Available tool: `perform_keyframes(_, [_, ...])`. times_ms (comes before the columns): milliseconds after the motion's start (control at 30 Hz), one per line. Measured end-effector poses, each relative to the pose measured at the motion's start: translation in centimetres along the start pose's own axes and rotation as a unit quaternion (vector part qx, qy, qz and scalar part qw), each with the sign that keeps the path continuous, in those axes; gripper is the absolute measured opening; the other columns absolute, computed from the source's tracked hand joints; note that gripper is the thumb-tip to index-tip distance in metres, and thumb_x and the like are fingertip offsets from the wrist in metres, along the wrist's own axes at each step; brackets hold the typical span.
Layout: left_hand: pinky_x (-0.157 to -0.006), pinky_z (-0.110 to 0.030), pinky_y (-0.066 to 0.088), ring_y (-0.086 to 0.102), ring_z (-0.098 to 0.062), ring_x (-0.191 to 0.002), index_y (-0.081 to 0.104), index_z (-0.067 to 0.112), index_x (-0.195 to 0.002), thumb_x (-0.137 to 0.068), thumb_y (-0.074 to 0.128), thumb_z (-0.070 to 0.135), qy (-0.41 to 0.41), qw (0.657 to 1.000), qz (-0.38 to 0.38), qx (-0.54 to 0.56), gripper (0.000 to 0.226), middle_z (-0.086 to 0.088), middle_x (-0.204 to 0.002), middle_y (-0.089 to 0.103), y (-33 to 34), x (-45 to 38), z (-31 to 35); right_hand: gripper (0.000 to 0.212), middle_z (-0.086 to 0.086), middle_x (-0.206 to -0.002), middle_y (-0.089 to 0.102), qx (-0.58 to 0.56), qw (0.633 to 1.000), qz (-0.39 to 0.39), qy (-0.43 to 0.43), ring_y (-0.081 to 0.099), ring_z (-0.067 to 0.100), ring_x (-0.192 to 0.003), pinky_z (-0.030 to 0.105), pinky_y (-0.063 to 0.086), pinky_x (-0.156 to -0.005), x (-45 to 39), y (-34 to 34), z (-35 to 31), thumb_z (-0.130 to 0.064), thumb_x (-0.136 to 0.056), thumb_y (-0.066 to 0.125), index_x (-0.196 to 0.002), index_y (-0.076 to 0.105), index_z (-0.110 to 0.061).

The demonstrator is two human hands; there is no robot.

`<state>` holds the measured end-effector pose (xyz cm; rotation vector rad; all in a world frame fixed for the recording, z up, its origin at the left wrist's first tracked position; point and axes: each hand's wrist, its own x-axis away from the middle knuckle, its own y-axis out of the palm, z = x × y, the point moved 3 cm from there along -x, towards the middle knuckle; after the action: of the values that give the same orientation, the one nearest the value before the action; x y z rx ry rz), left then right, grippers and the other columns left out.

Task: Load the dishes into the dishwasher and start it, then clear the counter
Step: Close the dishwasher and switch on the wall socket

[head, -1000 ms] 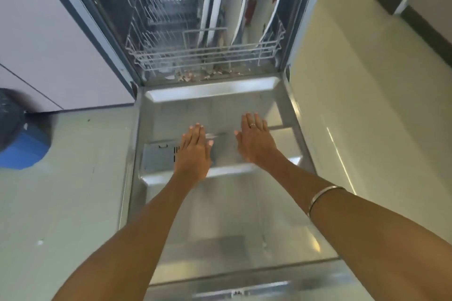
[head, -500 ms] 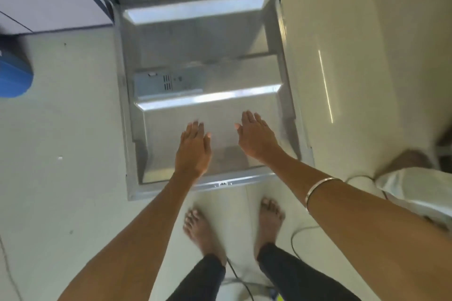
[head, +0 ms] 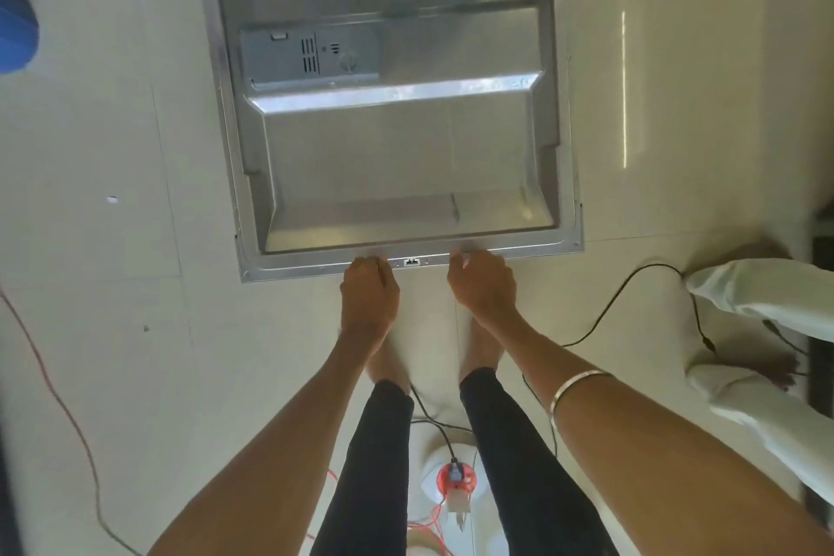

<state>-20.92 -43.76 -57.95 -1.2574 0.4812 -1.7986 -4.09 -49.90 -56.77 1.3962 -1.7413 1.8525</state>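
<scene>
Nearest: person's legs in black leggings, bare feet on pale tiled floor (head: 113, 375). Between the legs a red round plug socket (head: 455, 475) with a black cable (head: 609, 307) running off right; thin red wire (head: 54, 397) trails along the left.

Bangle (head: 580, 384) on the right forearm.

Left hand (head: 369, 298) and right hand (head: 483, 289) both at the near edge of the open dishwasher door (head: 406, 167), either side of the latch (head: 411, 261). Fingers of both curl over/under the door lip, gripping it; fingertips mostly hidden by the knuckles.

Door lies flat, inner steel face up. Detergent dispenser (head: 311, 56) sits on the far left part of the panel. Racks and dishes out of frame.

Right side: second person in white trousers (head: 758, 298), foot just beside the cable. Far left: blue object (head: 16, 36), cut off by frame, can't tell what.
</scene>
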Motion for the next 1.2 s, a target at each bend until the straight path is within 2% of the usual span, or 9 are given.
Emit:
perform_keyframes(100, [-0.088, -0.043, 0.054, 0.068, -0.035, -0.096, 0.065, 0.001, -0.099, -0.103, 0.027, 0.047, -0.173, 0.976, -0.102, 0.079, 0.059, -0.018, -0.096, 0.071, 2.6, -0.3, -2.1, 0.054, 0.015, -0.112, 0.069, -0.225, 0.967, -0.093, 0.082, 0.064, 0.033, -0.106, 0.041, 0.05, -0.098, -0.6, 2.2, 1.4, -0.049, -0.099, 0.046, -0.115, 0.067, -0.002])
perform_keyframes(200, [-0.07, -0.037, 0.059, 0.071, -0.033, -0.087, 0.061, 0.004, -0.104, -0.096, 0.016, 0.07, -0.346, 0.851, -0.142, 0.369, 0.08, -0.017, -0.096, 0.071, 4.8, 0.4, -2.3, 0.053, 0.015, -0.125, 0.056, -0.578, 0.774, -0.2, 0.165, 0.057, 0.035, -0.12, 0.041, 0.052, -0.096, -0.8, 4.0, 2.0, -0.045, -0.096, 0.056, -0.134, 0.048, -0.009])
perform_keyframes(300, [-0.077, -0.04, 0.058, 0.067, -0.036, -0.096, 0.039, 0.012, -0.139, -0.09, 0.021, 0.077, -0.338, 0.747, -0.132, 0.557, 0.083, -0.021, -0.123, 0.058, 6.2, -0.8, -1.9, 0.06, 0.009, -0.137, 0.05, -0.694, 0.671, -0.198, 0.169, 0.048, 0.032, -0.131, 0.042, 0.053, -0.092, -2.5, 5.6, 2.2, -0.048, -0.09, 0.063, -0.138, 0.046, -0.017])
perform_keyframes(433, [-0.094, -0.049, 0.051, 0.063, -0.031, -0.106, 0.029, 0.029, -0.152, -0.086, 0.047, 0.074, -0.312, 0.716, -0.085, 0.619, 0.082, -0.012, -0.147, 0.046, 6.6, -2.2, -1.4, 0.091, 0.009, -0.14, 0.053, -0.748, 0.615, -0.169, 0.183, 0.049, 0.032, -0.13, 0.048, 0.054, -0.088, -3.9, 6.2, 1.9, -0.05, -0.058, 0.086, -0.137, 0.054, -0.019])
perform_keyframes(600, [-0.106, -0.053, 0.043, 0.059, -0.035, -0.117, 0.044, 0.02, -0.139, -0.077, 0.067, 0.066, -0.337, 0.671, -0.121, 0.649, 0.081, -0.014, -0.136, 0.055, 5.5, -2.0, -1.8, 0.075, 0.011, -0.139, 0.056, -0.755, 0.614, -0.146, 0.179, 0.054, 0.031, -0.126, 0.049, 0.053, -0.096, -3.4, 6.0, 2.0, -0.042, -0.067, 0.083, -0.133, 0.058, -0.019])
perform_keyframes(767, [-0.088, -0.043, 0.051, 0.061, -0.029, -0.106, 0.032, 0.027, -0.15, -0.08, 0.05, 0.079, -0.325, 0.727, -0.099, 0.597, 0.089, -0.013, -0.138, 0.052, 3.6, -0.1, -0.1, 0.073, 0.01, -0.139, 0.054, -0.747, 0.628, -0.14, 0.168, 0.052, 0.033, -0.127, 0.047, 0.055, -0.092, -1.3, 4.5, 1.6, -0.044, -0.069, 0.082, -0.134, 0.056, -0.022])
perform_keyframes(867, [-0.093, -0.042, 0.051, 0.06, -0.028, -0.111, 0.045, 0.029, -0.143, -0.081, 0.035, 0.085, -0.34, 0.762, -0.033, 0.55, 0.084, -0.007, -0.13, 0.058, 1.1, 2.0, 2.3, 0.079, 0.006, -0.141, 0.052, -0.74, 0.639, -0.137, 0.161, 0.051, 0.03, -0.127, 0.042, 0.058, -0.086, 0.6, 2.9, 0.6, -0.055, -0.064, 0.084, -0.134, 0.057, -0.028])
perform_keyframes(1000, [-0.115, -0.047, 0.029, 0.047, -0.027, -0.132, 0.05, 0.035, -0.138, -0.054, 0.016, 0.107, -0.367, 0.81, 0.012, 0.457, 0.115, -0.003, -0.138, 0.056, 0.6, 4.5, 3.4, 0.076, -0.003, -0.136, 0.055, -0.693, 0.697, -0.111, 0.148, 0.054, 0.025, -0.124, 0.034, 0.059, -0.078, 4.1, -0.6, -0.7, -0.068, -0.067, 0.074, -0.13, 0.056, -0.029])
perform_keyframes(1200, [-0.096, -0.047, 0.044, 0.061, -0.019, -0.085, 0.068, 0.019, -0.101, -0.07, 0.022, 0.096, -0.346, 0.818, 0.173, 0.425, 0.095, 0.002, -0.095, 0.071, -6.5, 8.3, 10.6, 0.069, -0.011, -0.094, 0.071, -0.52, 0.853, 0.004, 0.055, 0.071, 0.004, -0.083, 0.039, 0.062, -0.072, 9.5, -5.2, -1.0, -0.083, -0.068, 0.062, -0.106, 0.064, -0.025])
